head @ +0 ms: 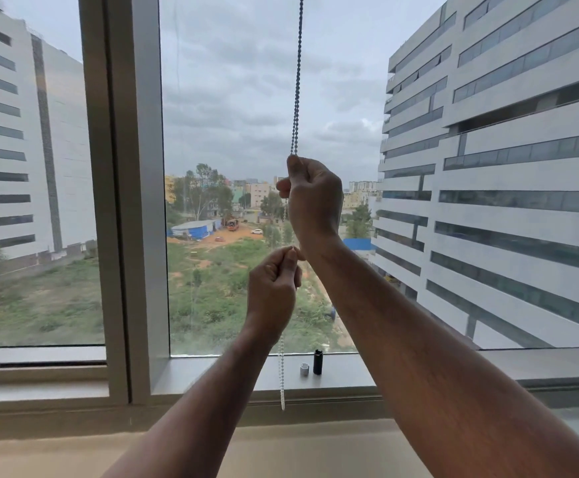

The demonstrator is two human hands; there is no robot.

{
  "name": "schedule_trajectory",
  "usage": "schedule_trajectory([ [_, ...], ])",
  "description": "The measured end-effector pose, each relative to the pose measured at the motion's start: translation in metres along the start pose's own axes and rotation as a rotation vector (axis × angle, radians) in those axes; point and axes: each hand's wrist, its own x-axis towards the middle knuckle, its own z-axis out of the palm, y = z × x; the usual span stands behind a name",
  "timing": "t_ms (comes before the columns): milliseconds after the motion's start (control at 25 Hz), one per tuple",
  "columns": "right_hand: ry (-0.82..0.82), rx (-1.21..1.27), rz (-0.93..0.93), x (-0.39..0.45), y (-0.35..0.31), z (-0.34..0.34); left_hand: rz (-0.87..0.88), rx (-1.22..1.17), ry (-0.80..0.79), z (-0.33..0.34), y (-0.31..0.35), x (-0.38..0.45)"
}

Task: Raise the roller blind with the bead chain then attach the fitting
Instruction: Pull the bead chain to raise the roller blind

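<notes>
The bead chain (296, 77) hangs taut from above the picture's top edge, in front of the window glass (232, 98); the right hand (312, 198), raised higher, has its grip clamped on the chain where it comes down; below it the left hand (272, 291) pinches the chain between thumb and fingers, grip closed on it; the white loose end drops from this hand past the sill (346, 374) and dangles in front of it; on the sill stand a small grey fitting (304, 369) and just beside it a taller black cylinder (318, 362), both upright, apart from either hand.
</notes>
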Motion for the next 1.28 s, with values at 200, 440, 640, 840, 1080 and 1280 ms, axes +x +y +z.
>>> schedule_trajectory([
  [200,-0.017,-0.089,-0.036,-0.014,0.014,-0.010,-0.083,-0.039,-0.086,-0.008,-0.011,-0.018],
  [440,-0.008,-0.101,-0.077,-0.029,0.019,-0.020,-0.138,-0.077,-0.045,-0.013,0.008,0.002],
  [640,-0.037,-0.103,-0.013,-0.059,0.039,-0.028,-0.055,-0.177,0.024,0.000,0.064,0.053],
  [840,-0.094,-0.086,0.050,-0.097,0.067,-0.037,-0.104,-0.244,-0.065,0.018,0.116,0.087],
  [1080,-0.140,-0.075,0.065,-0.126,0.085,-0.044,-0.037,-0.163,-0.032,0.033,0.122,0.092],
  [1280,-0.225,-0.046,0.172,-0.124,0.083,-0.047,0.019,-0.148,-0.012,0.029,0.116,0.084],
])
